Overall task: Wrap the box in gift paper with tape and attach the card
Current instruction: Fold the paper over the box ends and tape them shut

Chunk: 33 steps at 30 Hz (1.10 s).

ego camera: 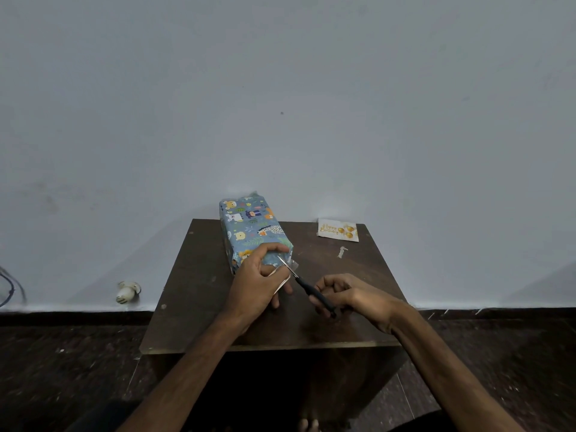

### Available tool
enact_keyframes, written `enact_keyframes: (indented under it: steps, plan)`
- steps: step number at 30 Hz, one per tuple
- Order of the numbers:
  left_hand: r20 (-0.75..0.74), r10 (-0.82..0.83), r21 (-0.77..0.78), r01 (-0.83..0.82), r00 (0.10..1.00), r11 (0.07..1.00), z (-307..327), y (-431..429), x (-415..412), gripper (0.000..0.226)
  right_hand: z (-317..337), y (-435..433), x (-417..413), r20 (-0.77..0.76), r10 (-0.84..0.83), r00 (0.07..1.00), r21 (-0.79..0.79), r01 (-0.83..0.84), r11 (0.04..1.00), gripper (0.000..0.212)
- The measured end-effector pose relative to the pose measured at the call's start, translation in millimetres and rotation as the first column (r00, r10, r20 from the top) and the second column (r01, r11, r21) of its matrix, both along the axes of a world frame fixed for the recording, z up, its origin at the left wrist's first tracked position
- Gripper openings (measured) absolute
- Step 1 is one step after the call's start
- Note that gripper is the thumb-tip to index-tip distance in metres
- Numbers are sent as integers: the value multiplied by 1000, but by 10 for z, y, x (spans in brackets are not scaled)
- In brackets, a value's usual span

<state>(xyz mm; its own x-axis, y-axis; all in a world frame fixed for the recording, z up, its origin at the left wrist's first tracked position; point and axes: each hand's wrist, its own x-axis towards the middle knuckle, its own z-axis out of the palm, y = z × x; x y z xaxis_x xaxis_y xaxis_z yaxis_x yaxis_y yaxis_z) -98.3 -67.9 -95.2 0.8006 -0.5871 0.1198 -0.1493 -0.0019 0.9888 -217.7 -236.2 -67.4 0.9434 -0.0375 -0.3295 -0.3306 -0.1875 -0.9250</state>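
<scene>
A long box [249, 227] wrapped in blue animal-print gift paper lies on the dark wooden table [343, 325], its far end near the wall. My left hand [255, 280] sits at the box's near end and pinches a flap of paper or tape [282, 277] there. My right hand [349, 296] grips the black handles of a pair of scissors [307, 286], whose blades reach into that flap. A white "Happy Birthday" card [338, 230] with gold balloons lies flat at the table's back right.
A small crumpled scrap of tape [342, 251] lies in front of the card. The table stands against a pale wall. On the dark floor to the left lie a white object [127, 292] and a blue cable [11, 288].
</scene>
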Motion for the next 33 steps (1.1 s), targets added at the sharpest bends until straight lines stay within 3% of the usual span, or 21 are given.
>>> enact_keyframes:
  steps: [9,12,18,20,22,23,28,30,31,32,33]
  plan:
    - [-15,-6,13,7,1000,1000,7,0,-15,20,12,-47,-5,7,67,998,-32,-66,997,24]
    - [-13,-11,19,11,1000,1000,-5,-1,-10,21,-3,-74,-10,13,59,998,-46,-59,997,8]
    - [-20,-3,35,4,1000,999,-28,-9,-5,19,29,-228,-94,108,-124,986,-126,138,983,9]
    - [-32,-6,42,7,999,999,-31,-6,-1,18,-34,-309,-138,152,-223,963,-376,265,888,9]
    - [-40,-6,46,8,999,999,-35,-5,13,16,-101,-370,-159,169,-248,954,-726,290,624,14]
    - [-43,-8,46,10,999,999,-38,-9,17,16,-115,-365,-161,145,-240,960,-822,252,511,16]
    - [-42,0,52,2,999,999,-18,-16,11,14,-30,-164,-73,-17,-232,973,-946,59,320,18]
    - [-38,3,58,-1,999,998,-12,-12,4,14,5,-87,-46,45,-226,973,-975,92,204,20]
    - [-40,4,59,-2,999,998,-13,-8,3,15,15,-46,-32,154,-210,965,-963,194,189,22]
    - [-44,5,56,-2,999,998,-15,-7,2,15,13,10,-14,293,-203,934,-903,340,262,24]
    - [-45,7,53,-5,999,999,-11,-2,3,15,16,92,13,408,-220,886,-782,463,418,24]
